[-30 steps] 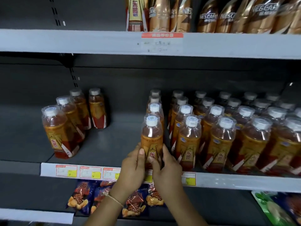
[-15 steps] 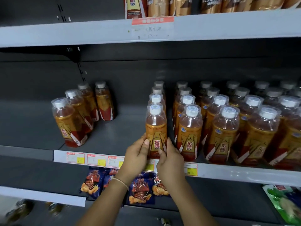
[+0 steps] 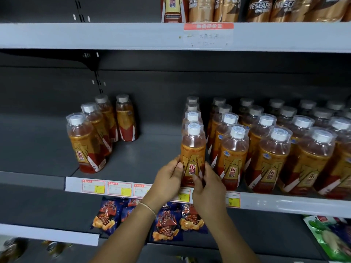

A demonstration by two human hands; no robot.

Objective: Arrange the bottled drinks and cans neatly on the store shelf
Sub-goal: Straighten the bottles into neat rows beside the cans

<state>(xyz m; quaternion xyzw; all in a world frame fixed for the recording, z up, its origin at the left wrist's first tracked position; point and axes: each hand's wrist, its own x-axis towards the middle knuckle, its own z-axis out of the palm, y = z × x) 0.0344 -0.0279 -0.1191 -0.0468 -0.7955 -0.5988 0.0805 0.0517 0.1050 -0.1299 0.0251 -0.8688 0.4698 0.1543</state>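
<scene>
Both hands, left hand [image 3: 168,176] and right hand [image 3: 208,184], grasp the front bottle [image 3: 192,156] low down at the shelf [image 3: 284,205] edge. Nudging it sideways could knock the neighbouring bottle [image 3: 232,158] and topple that tight row.

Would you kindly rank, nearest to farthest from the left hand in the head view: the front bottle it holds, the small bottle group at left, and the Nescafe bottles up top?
1. Front bottle, held by the left hand.
2. Small bottle group, left on the same shelf.
3. Nescafe bottles, upper shelf, right.
</scene>
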